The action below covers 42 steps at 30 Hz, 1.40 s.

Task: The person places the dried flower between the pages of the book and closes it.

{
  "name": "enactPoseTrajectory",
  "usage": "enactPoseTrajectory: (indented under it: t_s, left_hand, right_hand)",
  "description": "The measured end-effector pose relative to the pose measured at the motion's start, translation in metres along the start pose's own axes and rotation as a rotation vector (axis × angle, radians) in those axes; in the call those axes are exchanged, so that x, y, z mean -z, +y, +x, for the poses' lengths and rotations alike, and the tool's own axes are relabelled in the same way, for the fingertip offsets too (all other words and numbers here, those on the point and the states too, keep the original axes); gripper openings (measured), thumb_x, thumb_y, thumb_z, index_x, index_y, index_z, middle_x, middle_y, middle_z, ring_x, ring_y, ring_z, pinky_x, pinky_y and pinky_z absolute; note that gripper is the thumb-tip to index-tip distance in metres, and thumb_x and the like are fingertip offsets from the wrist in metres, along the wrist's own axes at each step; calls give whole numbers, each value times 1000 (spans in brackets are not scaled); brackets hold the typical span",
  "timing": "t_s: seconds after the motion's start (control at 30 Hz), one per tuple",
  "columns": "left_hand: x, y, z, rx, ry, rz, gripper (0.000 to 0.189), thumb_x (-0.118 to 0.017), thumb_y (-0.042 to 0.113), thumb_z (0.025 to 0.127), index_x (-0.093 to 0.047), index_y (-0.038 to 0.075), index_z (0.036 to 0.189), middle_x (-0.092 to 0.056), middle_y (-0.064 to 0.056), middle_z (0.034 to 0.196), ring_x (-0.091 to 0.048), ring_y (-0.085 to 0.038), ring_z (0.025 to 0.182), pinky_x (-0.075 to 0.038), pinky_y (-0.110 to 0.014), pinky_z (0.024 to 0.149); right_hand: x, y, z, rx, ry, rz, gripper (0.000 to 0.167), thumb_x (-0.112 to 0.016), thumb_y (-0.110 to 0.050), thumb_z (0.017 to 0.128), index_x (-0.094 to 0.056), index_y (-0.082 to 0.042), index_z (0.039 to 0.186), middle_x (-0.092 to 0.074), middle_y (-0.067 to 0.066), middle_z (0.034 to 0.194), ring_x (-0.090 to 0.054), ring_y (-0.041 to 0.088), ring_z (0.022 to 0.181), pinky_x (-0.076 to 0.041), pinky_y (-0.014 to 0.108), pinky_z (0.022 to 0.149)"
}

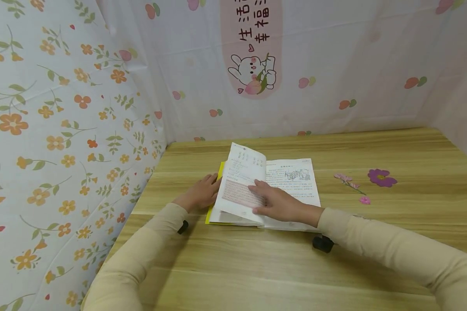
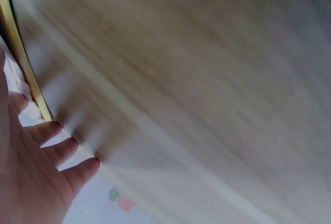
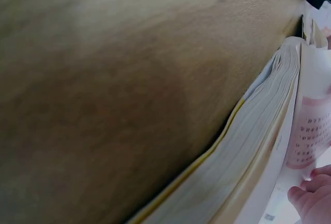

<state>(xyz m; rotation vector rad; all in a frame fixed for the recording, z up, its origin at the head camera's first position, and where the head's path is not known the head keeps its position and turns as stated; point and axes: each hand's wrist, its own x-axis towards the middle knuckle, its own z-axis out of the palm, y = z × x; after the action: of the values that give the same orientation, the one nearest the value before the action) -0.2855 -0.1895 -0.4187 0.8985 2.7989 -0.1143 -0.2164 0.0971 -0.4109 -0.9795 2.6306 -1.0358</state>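
Observation:
A book (image 1: pixel 301 188) with a yellow cover lies spread on the wooden table. One printed page (image 1: pixel 239 175) with a pink text box stands lifted and curved over the left side. My right hand (image 1: pixel 282 204) touches that page near its right edge, fingers extended toward the left. In the right wrist view, its fingers (image 3: pixel 313 195) are beside the raised page, above the thick page block (image 3: pixel 258 131). My left hand (image 1: pixel 200 193) rests at the book's left edge, partly behind the lifted page. The left wrist view shows its fingers (image 2: pixel 62 151) spread on the tabletop beside the yellow cover.
To the right of the book lie a purple flower (image 1: pixel 381 177), a pink flower sprig (image 1: pixel 349 183) and a small pink blossom (image 1: pixel 365 200). A patterned curtain (image 1: pixel 334 69) hangs behind the wooden table (image 1: pixel 233 263), another flowered one on the left.

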Motion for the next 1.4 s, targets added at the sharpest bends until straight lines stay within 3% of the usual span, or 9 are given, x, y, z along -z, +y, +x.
enactPoseTrajectory:
  t_s: [0.17,0.5,0.8,1.03,1.4]
  left_hand:
    - [1,-4,-2,-24,22,-38,56,-33,32,107,-23,5,154,-24,-26,154,-24,-42,140,-28,-53,109]
    - [1,-9,-2,-28,-3,-90,56,-32,29,108,-16,6,156,-22,-24,155,-22,-38,142,-21,-47,113]
    - [1,-6,1,-16,128,-37,56,-37,29,106,-24,0,153,-35,-25,148,-38,-38,134,-34,-51,105]
    - [4,2,8,23,92,12,67,-41,44,103,-25,4,154,-34,-20,150,-36,-35,135,-34,-52,105]
    - [1,7,9,47,11,29,71,-37,50,102,-22,6,155,-26,-23,153,-26,-38,140,-29,-53,108]
  right_hand:
    - [-3,-2,2,32,-52,-104,68,-67,-31,94,-38,-6,149,-20,19,157,-14,35,145,-21,48,112]
    - [-9,-2,2,95,-117,-242,59,-60,-34,98,-44,-3,145,-25,24,154,-14,41,143,-20,52,112]
    - [-11,-4,7,130,-171,-352,55,-56,-34,99,-48,0,142,-30,28,150,-20,44,141,-20,52,112]
    - [-11,-4,12,150,-186,-440,53,-56,-36,99,-52,-4,140,-34,29,148,-27,46,138,-23,53,111]
    - [-10,-8,18,153,-218,-502,51,-60,-36,96,-55,-5,137,-41,28,144,-34,46,135,-27,53,109]
